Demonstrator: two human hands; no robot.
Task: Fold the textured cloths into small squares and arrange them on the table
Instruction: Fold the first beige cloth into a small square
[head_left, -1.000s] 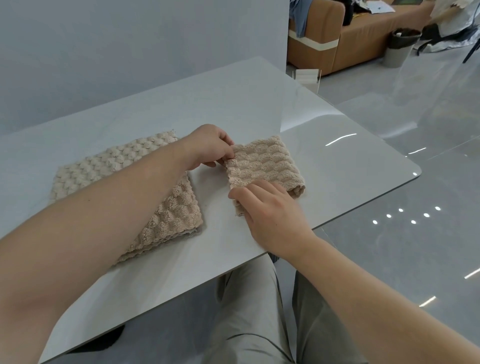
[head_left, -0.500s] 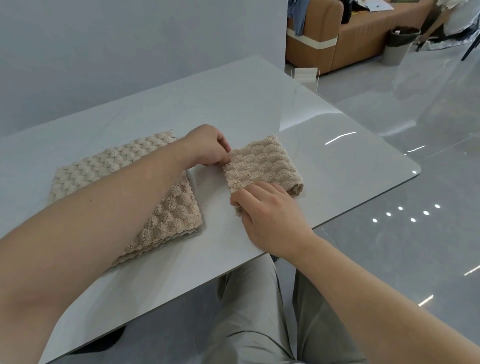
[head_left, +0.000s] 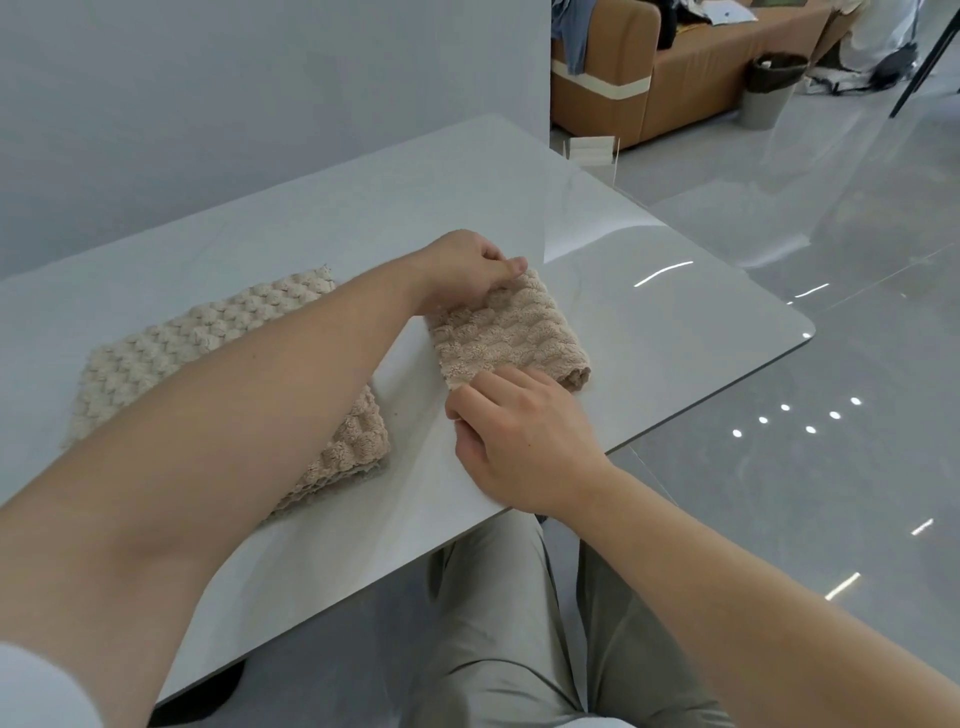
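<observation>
A small folded beige textured cloth (head_left: 511, 335) lies on the white table (head_left: 649, 312) near its right end. My left hand (head_left: 467, 273) pinches the cloth's far left corner. My right hand (head_left: 514, 441) grips its near left corner, fingers curled over the edge. To the left lies a larger stack of beige textured cloths (head_left: 208, 343), partly hidden under my left forearm.
The table's right edge and rounded corner (head_left: 802, 332) are close to the small cloth. Beyond stand a tan sofa (head_left: 675, 78), a grey bin (head_left: 769, 91) and a glossy floor. My knees (head_left: 519, 649) are under the near table edge.
My left hand has slid from the cloth's left edge up onto its far corner. My right hand stays on the near corner, and the cloth has barely shifted.
</observation>
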